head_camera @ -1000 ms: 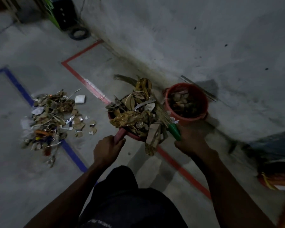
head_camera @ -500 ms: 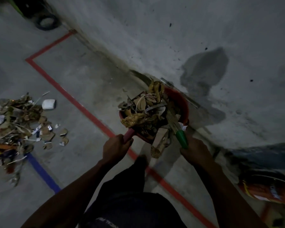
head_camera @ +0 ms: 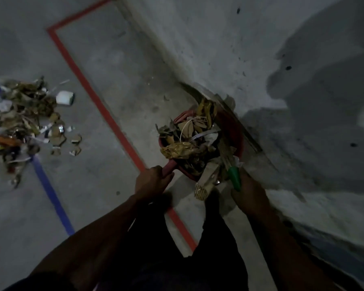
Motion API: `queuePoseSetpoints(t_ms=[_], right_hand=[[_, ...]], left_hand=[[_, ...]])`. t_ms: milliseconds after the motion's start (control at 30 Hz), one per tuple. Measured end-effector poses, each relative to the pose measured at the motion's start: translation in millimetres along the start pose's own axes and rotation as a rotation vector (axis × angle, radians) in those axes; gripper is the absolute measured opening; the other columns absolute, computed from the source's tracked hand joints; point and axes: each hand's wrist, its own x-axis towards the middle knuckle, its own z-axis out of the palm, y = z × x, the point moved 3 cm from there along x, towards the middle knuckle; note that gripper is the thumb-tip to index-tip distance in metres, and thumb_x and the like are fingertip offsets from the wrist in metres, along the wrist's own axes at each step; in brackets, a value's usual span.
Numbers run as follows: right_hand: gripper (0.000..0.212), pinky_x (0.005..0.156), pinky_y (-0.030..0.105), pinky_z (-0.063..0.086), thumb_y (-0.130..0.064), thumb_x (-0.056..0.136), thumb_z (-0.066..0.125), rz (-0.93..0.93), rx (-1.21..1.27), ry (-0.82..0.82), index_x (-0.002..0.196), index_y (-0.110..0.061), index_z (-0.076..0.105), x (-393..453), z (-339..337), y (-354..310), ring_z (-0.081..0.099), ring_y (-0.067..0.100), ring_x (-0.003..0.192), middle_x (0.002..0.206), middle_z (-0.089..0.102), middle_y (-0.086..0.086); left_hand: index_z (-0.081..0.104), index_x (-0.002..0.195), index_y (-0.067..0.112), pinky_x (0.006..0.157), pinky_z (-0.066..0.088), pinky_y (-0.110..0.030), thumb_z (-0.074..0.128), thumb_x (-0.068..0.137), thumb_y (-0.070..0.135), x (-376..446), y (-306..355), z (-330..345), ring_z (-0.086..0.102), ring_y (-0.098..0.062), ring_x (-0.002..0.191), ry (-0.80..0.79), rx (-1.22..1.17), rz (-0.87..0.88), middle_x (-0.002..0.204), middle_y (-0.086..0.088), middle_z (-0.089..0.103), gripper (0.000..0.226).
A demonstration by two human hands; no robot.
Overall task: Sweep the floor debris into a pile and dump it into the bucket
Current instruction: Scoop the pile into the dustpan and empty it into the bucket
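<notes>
Head view: the loaded dustpan (head_camera: 178, 149) had come over the bucket (head_camera: 236, 133), hiding most of its mouth, so tipping looked imminent. The left hand (head_camera: 152, 181) gripped the dustpan's handle; the right hand (head_camera: 247, 193) gripped the green-handled broom (head_camera: 234, 178), pressed against the load. A second earlier the dustpan sat left of the bucket. The pile (head_camera: 23, 120) remained well left of the bucket.

We see two bare forearms, no sleeves, left hand (head_camera: 153, 181) and right hand (head_camera: 248, 192) ungloved; dark trousers (head_camera: 177, 259) at 6 o'clock.
</notes>
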Motion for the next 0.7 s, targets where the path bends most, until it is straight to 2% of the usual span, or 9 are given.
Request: queuePoseSetpoints(t_ms=[67, 133, 200, 333, 467, 567, 700], right_hand=[[0.057, 0.084, 0.032, 0.045, -0.017, 0.087, 0.062, 0.005, -0.033, -0.036, 0.140, -0.007, 0.044, 24, -3, 23, 0.059, 0.033, 0.110, 0.121, 0.060, 0.016], [0.067, 0.093, 0.034, 0.044, -0.026, 0.087, 0.059, 0.006, -0.076, -0.059, 0.149, -0.011, 0.036, 44, -6, 44, 0.055, 0.034, 0.119, 0.131, 0.057, 0.015], [0.066, 0.096, 0.033, 0.041, -0.023, 0.092, 0.060, 0.012, -0.123, -0.079, 0.150, -0.012, 0.033, 64, -8, 63, 0.051, 0.034, 0.124, 0.136, 0.054, 0.016], [0.052, 0.088, 0.033, 0.043, -0.021, 0.092, 0.061, -0.028, -0.215, -0.097, 0.140, -0.010, 0.047, 102, -8, 93, 0.057, 0.034, 0.113, 0.125, 0.061, 0.015], [0.051, 0.088, 0.037, 0.046, -0.019, 0.090, 0.061, -0.052, -0.239, -0.091, 0.139, -0.008, 0.049, 132, 0, 115, 0.058, 0.036, 0.109, 0.120, 0.062, 0.017], [0.054, 0.086, 0.039, 0.045, -0.017, 0.092, 0.060, -0.059, -0.287, -0.084, 0.142, -0.007, 0.044, 145, 3, 123, 0.058, 0.039, 0.108, 0.119, 0.061, 0.020], [0.059, 0.080, 0.040, 0.046, -0.016, 0.090, 0.062, -0.101, -0.293, -0.064, 0.145, -0.008, 0.041, 146, 3, 130, 0.059, 0.041, 0.101, 0.113, 0.062, 0.021]], left_hand=[[0.061, 0.089, 0.011, 0.057, 0.034, -0.029, 0.054, 0.090, 0.053, 9, 12, 25, 0.065, -0.032, 0.079, -0.001, -0.016, -0.066, 0.084, -0.011, 0.067, 0.043], [0.062, 0.091, 0.009, 0.059, 0.035, -0.029, 0.055, 0.089, 0.053, 19, 25, 50, 0.065, -0.033, 0.081, -0.020, -0.023, -0.112, 0.086, -0.012, 0.067, 0.044], [0.063, 0.093, 0.009, 0.060, 0.035, -0.029, 0.055, 0.090, 0.052, 32, 36, 69, 0.064, -0.032, 0.082, -0.031, -0.016, -0.145, 0.087, -0.013, 0.067, 0.045], [0.063, 0.092, 0.011, 0.058, 0.036, -0.029, 0.053, 0.089, 0.055, 59, 49, 97, 0.064, -0.031, 0.081, -0.019, 0.009, -0.181, 0.085, -0.011, 0.067, 0.046], [0.062, 0.091, 0.010, 0.061, 0.044, -0.032, 0.053, 0.089, 0.056, 85, 50, 115, 0.064, -0.032, 0.081, -0.033, 0.027, -0.214, 0.086, -0.012, 0.066, 0.046], [0.060, 0.089, 0.011, 0.060, 0.041, -0.030, 0.052, 0.089, 0.053, 103, 54, 117, 0.064, -0.033, 0.082, -0.063, 0.044, -0.245, 0.090, -0.013, 0.066, 0.043], [0.062, 0.111, 0.015, 0.066, 0.043, -0.031, 0.051, 0.089, 0.045, 115, 72, 100, 0.063, -0.034, 0.091, -0.061, 0.130, -0.231, 0.103, -0.015, 0.066, 0.039]])
